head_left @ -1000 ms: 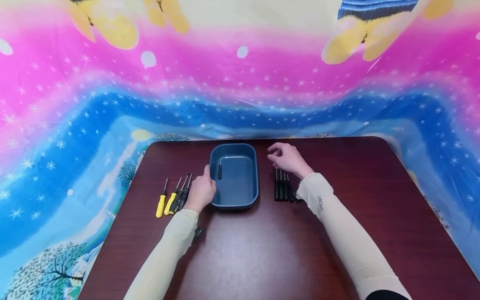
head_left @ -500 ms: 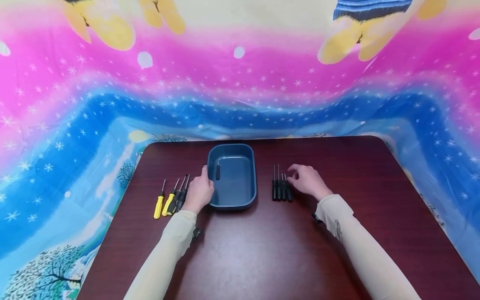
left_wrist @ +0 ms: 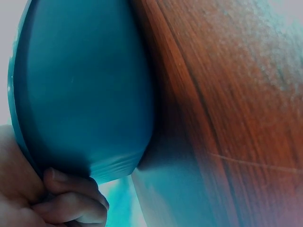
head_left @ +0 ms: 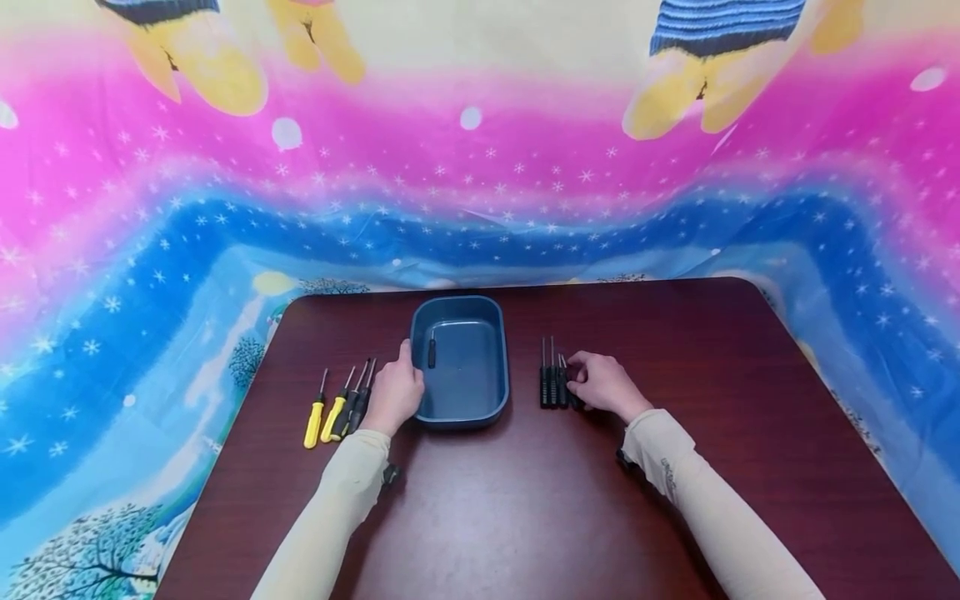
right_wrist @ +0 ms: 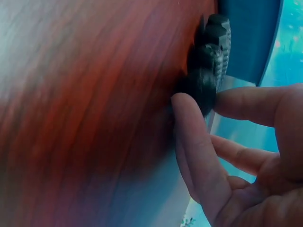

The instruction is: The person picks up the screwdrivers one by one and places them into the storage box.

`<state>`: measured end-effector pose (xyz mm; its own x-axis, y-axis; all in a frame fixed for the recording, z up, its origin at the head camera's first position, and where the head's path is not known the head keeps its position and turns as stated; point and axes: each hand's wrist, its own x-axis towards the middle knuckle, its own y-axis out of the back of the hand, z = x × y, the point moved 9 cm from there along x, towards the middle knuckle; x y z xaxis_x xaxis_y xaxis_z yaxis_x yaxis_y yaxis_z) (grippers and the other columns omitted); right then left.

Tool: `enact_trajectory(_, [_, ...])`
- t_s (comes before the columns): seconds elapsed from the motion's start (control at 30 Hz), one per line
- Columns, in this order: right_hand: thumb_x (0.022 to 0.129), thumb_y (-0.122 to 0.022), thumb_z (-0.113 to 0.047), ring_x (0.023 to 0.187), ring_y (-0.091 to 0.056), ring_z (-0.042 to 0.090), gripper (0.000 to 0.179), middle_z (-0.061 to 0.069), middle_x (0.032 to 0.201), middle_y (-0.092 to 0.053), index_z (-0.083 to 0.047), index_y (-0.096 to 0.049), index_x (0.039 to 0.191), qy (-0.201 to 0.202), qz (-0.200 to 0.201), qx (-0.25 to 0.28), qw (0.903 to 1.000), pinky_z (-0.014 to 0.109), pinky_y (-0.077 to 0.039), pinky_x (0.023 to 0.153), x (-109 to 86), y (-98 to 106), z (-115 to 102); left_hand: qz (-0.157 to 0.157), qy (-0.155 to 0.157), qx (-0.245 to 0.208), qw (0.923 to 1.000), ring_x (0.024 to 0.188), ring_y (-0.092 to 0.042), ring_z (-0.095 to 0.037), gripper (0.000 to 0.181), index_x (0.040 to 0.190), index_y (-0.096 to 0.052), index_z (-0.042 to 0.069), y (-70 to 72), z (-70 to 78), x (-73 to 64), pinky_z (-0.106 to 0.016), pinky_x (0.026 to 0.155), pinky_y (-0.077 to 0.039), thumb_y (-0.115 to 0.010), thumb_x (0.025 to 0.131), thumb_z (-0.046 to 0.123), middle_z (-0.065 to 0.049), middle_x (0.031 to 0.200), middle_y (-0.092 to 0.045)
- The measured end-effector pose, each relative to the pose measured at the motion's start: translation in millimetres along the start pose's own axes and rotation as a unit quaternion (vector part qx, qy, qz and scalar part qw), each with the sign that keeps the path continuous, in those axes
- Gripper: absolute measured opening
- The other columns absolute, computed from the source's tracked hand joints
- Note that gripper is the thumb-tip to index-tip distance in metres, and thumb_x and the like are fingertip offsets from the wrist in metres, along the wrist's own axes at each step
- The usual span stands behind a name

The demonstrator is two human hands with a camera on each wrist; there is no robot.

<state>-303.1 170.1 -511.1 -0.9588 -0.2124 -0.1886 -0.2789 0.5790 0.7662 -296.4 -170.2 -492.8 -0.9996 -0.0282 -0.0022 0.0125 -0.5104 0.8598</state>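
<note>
My left hand (head_left: 396, 392) holds the left side wall of a deep blue-grey rectangular tub (head_left: 461, 415), one finger along its rim. In the left wrist view, curled fingers (left_wrist: 75, 203) lie against the tub's outer wall. Inside the tub, near its left wall, is one small black-handled screwdriver (head_left: 432, 353). To the right of the tub, my right hand (head_left: 606, 385) pinches the rightmost of several black-handled screwdrivers (head_left: 553, 390) lying side by side. The right wrist view has thumb and finger on either side of that screwdriver's black handle (right_wrist: 201, 92).
Left of the tub lies a group of screwdrivers, with a yellow-handled screwdriver (head_left: 314, 425) outermost and dark-handled screwdrivers (head_left: 358, 412) close by my left hand. Everything rests on a dark reddish-brown table (head_left: 480, 517). A colourful printed cloth (head_left: 480, 183) hangs behind the table's back edge.
My right hand has come from above the row of black screwdrivers, out to its right side, then in onto the end screwdriver. The left hand has stayed at the tub.
</note>
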Motion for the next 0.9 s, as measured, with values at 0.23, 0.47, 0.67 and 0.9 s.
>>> enact_trajectory(0.23, [0.093,-0.07,-0.009,0.05,-0.066,0.015,0.043,0.008,0.082,-0.064,0.001,-0.06,0.134,-0.012,0.01,-0.008,0.9999,0.033,-0.058,0.064,2.0,-1.4,-2.6,-0.002,0.0,0.004,1.0,0.055,-0.056,-0.021,0.06,0.16,-0.03,-0.001,-0.8,1.4,-0.6,-0.034,0.056,-0.042,-0.05,0.106,0.015,-0.007,0.063,-0.056])
enact_trajectory(0.47, [0.093,-0.073,-0.012,0.05,-0.065,0.016,0.047,0.007,0.08,-0.067,0.001,-0.059,0.136,-0.018,0.011,-0.012,0.9997,0.036,-0.058,0.07,3.0,-3.2,-1.7,0.0,0.005,0.002,1.0,0.056,-0.056,-0.021,0.06,0.16,-0.03,-0.001,0.0,-0.9,-2.4,-0.034,0.057,-0.043,-0.05,0.106,0.015,-0.006,0.063,-0.056])
enact_trajectory(0.67, [0.091,-0.076,-0.014,0.049,-0.065,0.017,0.05,0.009,0.08,-0.067,0.001,-0.059,0.136,-0.022,0.01,-0.004,0.9997,0.034,-0.058,0.06,4.4,-3.3,0.9,0.003,0.003,0.001,1.0,0.054,-0.054,-0.021,0.059,0.16,-0.031,-0.001,-0.5,-1.0,-2.5,-0.033,0.055,-0.042,-0.05,0.106,0.014,-0.006,0.062,-0.055])
enact_trajectory(0.9, [0.09,-0.076,-0.014,0.049,-0.065,0.018,0.049,0.013,0.085,-0.068,0.003,-0.059,0.133,-0.026,0.015,0.013,0.9995,0.033,-0.056,0.053,6.4,4.5,3.9,0.003,0.002,0.006,1.0,0.055,-0.055,-0.021,0.06,0.16,-0.03,-0.001,0.9,0.8,-1.4,-0.033,0.055,-0.042,-0.05,0.106,0.014,-0.006,0.062,-0.056])
